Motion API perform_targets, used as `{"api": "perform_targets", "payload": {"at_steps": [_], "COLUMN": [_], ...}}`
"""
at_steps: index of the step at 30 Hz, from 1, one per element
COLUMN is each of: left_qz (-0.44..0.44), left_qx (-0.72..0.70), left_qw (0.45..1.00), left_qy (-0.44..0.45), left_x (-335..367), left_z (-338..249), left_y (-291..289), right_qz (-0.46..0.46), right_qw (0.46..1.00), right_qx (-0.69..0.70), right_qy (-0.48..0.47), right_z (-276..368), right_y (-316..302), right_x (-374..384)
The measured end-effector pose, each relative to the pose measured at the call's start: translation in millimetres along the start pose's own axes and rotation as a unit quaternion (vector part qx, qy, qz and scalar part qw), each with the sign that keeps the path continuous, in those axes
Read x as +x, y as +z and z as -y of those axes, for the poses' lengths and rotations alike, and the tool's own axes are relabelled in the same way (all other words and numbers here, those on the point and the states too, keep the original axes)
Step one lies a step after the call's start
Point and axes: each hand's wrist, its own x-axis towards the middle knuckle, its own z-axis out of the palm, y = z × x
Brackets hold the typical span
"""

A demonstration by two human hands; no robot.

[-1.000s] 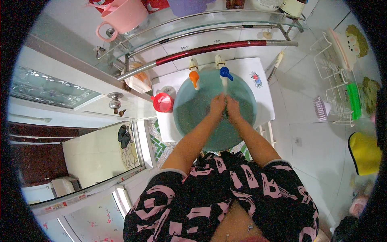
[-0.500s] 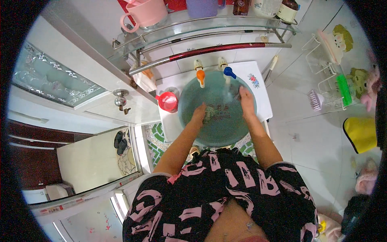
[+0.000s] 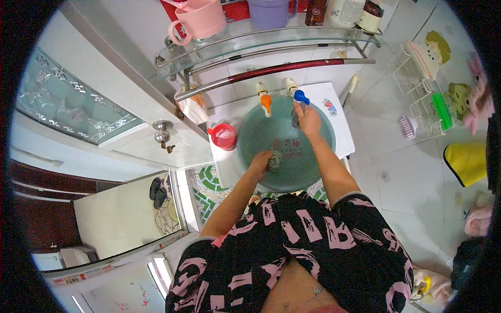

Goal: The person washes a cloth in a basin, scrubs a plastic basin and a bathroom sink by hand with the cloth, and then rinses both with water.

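Observation:
A large green basin with red lettering stands on the white sink top, below two taps. My left hand is over the basin's near left part, closed on a crumpled grey-green wad whose kind I cannot make out. At the far right of the basin, my right hand is just below the blue-handled tap. Its fingers close on a limp dark grey piece, which looks like wet cloth. The orange-handled tap is to its left. My right hand partly hides the space under the blue tap.
A red cup stands left of the basin. Above the taps run a red-and-steel rail and a glass shelf with mugs and bottles. A white wire rack hangs at right. A door with a knob is at left.
My right hand has moved left from the basin's right side to below the blue tap, and the dark grey piece now shows in it. My left hand has come nearer with its wad.

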Motion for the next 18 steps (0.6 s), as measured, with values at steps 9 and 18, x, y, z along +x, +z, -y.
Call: {"api": "perform_targets", "payload": {"at_steps": [9,18], "left_qz": [0.088,-0.039], "left_qx": [-0.007,-0.152], "left_qw": [0.99,0.967], "left_qy": [-0.109,-0.201], "left_x": [9,6], "left_z": [4,-6], "left_y": [-1,8], "right_qz": [0.008,0.008], "right_qw": [0.996,0.983], "right_qx": [0.03,0.098], "right_qy": [-0.084,-0.158], "right_z": [-40,-59], "right_y": [10,3], "right_x": [19,-24]}}
